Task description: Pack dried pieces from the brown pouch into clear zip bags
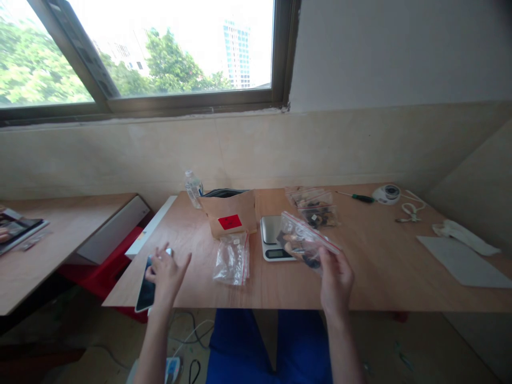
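Observation:
My right hand (pixel 336 280) grips a clear zip bag with a red seal (pixel 302 242), filled with dark and pale pieces, and holds it over the small silver kitchen scale (pixel 272 234). My left hand (pixel 166 272) hovers with fingers spread over a smartphone (pixel 146 288) that lies at the table's left front corner. Between the hands an empty-looking clear zip bag (pixel 232 258) lies on the table. A brown paper bag with a red label (pixel 230 213) stands behind it.
Filled zip bags (pixel 316 205) lie behind the scale. A water bottle (pixel 193 188) stands by the wall. A screwdriver (pixel 358 197), a round white device (pixel 387 193), a white cable (pixel 410 210) and grey sheets (pixel 464 258) lie at the right. A second table (pixel 60 229) stands left.

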{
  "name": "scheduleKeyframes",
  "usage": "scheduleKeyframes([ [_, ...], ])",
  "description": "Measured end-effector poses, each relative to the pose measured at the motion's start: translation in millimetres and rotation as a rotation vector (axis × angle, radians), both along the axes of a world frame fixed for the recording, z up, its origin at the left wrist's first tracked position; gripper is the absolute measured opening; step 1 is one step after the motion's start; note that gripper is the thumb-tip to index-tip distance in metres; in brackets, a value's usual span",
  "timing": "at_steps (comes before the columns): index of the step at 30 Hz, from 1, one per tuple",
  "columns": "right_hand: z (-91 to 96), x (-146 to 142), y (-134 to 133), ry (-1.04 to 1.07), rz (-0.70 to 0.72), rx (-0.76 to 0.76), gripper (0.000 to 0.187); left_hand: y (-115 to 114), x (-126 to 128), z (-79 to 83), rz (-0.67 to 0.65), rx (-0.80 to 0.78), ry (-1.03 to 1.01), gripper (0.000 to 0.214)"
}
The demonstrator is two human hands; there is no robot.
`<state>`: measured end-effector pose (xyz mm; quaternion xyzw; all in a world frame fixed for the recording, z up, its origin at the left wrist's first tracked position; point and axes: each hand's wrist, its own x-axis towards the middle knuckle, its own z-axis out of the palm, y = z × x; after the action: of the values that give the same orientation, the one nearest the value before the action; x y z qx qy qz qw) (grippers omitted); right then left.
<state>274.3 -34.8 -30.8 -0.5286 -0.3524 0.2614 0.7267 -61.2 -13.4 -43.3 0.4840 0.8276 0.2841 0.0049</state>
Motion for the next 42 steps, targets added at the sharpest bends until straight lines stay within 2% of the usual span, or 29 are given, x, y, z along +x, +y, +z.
scheduleKeyframes([
  [1,0.3,-8,0,-0.040,0.048,0.008,0.027,-2,19,7.0,-0.092,0.067,-0.187,0.061],
  [3,0.5,-25,0,-0.163,0.154,0.031,0.022,-7,56,19.8,-0.403,0.138,-0.643,0.044],
  [4,0.3,-35,0,-0.246,0.208,0.048,0.019,-9,73,24.8,-0.480,0.167,-0.824,0.041],
  [6,-0.8,-53,1,-0.434,0.316,0.112,0.015,-11,101,31.6,-0.527,0.223,-1.069,0.039],
  [8,-2.9,-67,1,-0.598,0.436,0.210,0.019,-11,118,33.8,-0.539,0.248,-1.305,0.039],
  [10,-6.4,-77,3,-0.700,0.550,0.313,0.026,-8,126,32.3,-0.478,0.256,-1.485,0.038],
  [12,-11.2,-80,5,-0.775,0.620,0.388,0.030,-5,127,28.6,-0.395,0.214,-1.572,0.036],
  [16,-20.5,-78,8,-0.953,0.629,0.483,0.029,-2,118,18.2,-0.317,0.096,-1.592,0.030],
  [19,-20.4,-73,5,-0.992,0.678,0.503,0.028,-4,113,8.7,-0.300,0.109,-1.553,0.030],
  [24,-8.8,-67,2,-0.777,0.864,0.324,0.031,-5,115,-9.3,-0.283,0.209,-1.418,0.031],
  [28,-0.4,-73,12,-0.677,0.763,0.116,0.027,-3,122,-19.3,-0.364,0.298,-1.258,0.031],
  [30,3.9,-76,19,-0.709,0.733,0.024,0.019,-2,124,-19.8,-0.430,0.326,-1.151,0.030],
  [33,10.2,-78,29,-0.760,0.783,-0.030,0.015,-2,124,-15.1,-0.509,0.307,-1.014,0.028],
  [38,17.9,-73,37,-0.826,0.783,-0.038,0.013,-3,123,-6.7,-0.579,0.278,-0.843,0.026],
  [42,20.4,-72,40,-0.870,0.750,-0.029,0.019,-5,127,-4.6,-0.615,0.296,-0.736,0.024],
])
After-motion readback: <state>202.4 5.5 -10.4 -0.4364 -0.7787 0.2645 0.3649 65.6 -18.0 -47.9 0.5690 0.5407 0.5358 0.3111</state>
